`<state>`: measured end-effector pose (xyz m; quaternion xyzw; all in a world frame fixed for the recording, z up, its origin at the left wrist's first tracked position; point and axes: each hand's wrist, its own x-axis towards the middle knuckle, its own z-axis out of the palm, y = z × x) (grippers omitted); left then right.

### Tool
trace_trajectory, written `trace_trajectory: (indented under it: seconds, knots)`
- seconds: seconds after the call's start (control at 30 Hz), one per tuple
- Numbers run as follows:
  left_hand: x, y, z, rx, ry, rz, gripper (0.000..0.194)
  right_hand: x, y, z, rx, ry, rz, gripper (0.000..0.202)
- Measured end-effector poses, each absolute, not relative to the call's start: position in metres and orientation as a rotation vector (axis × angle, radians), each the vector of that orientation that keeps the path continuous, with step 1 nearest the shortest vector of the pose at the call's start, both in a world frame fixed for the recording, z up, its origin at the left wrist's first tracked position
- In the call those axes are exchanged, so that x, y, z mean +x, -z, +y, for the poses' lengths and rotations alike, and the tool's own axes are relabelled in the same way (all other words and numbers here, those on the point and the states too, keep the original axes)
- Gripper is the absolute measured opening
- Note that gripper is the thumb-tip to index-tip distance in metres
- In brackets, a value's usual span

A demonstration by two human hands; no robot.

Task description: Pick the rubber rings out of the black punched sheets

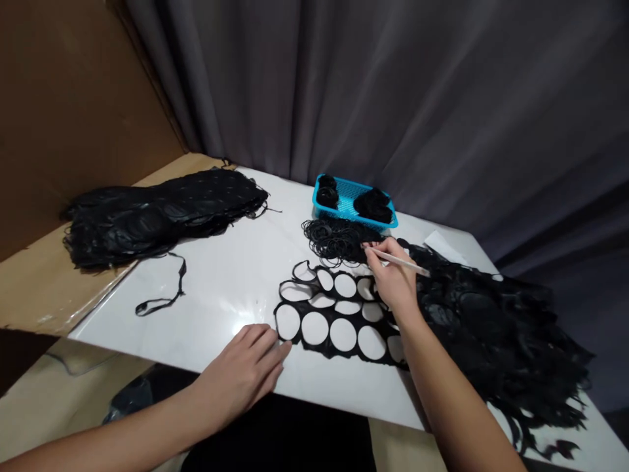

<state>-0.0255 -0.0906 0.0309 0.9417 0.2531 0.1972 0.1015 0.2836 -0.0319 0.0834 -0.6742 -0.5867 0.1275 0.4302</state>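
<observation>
A thin black sheet with rows of round holes (330, 336) lies on the white table, its back part rumpled. My left hand (253, 364) is at its near left corner, fingers bent and close together, fingertips on the edge; the thumb is mostly hidden. In my right hand (396, 278) is a slim pale pen-like stick (405, 261), pinched between thumb and fingers. That hand is above the sheet's far right part, and its fingertips touch or nearly touch a heap of thin black rings (334, 239). The sheet's right end is hidden by my right forearm.
A blue plastic basket (348, 206) holding black ring bundles stands behind the heap. Stacked black sheets (157, 213) lie at the left, near a loose black strip (181, 278). A large black pile (496, 328) covers the right side. White paper (446, 248) lies behind it, before a grey curtain (383, 92).
</observation>
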Motion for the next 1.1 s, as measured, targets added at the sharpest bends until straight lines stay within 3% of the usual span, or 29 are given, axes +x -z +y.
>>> trace_trajectory:
  seconds: [0.1,0.2,0.27,0.33,0.5,0.77,1.1]
  knots:
    - [-0.010,-0.063,-0.059,2.532,-0.605,0.724,0.027,0.301,-0.117,-0.030,-1.626,-0.681,-1.596,0.026]
    - [0.024,-0.107,-0.011,2.379,-0.649,0.615,0.068,0.299,-0.154,-0.035,-1.517,-1.046,-1.754,0.025]
    - [0.051,-0.135,0.019,2.370,-0.520,0.463,0.105,0.292,-0.175,-0.038,-1.442,-1.102,-1.884,0.023]
    - [0.077,-0.157,0.041,2.333,-0.416,0.228,0.123,0.287,-0.190,-0.041,-1.360,-1.063,-2.020,0.019]
    - [0.117,-0.178,0.058,2.078,-0.319,-0.037,0.102,0.290,-0.203,-0.046,-1.351,-0.821,-2.059,0.018]
    - [0.131,-0.157,0.053,1.830,-0.740,0.318,0.052,0.312,-0.210,-0.050,-1.474,-0.624,-1.753,0.025]
    - [0.118,-0.176,0.045,1.143,-0.772,0.381,0.039,0.325,-0.203,-0.041,-1.232,-0.798,-1.426,0.029]
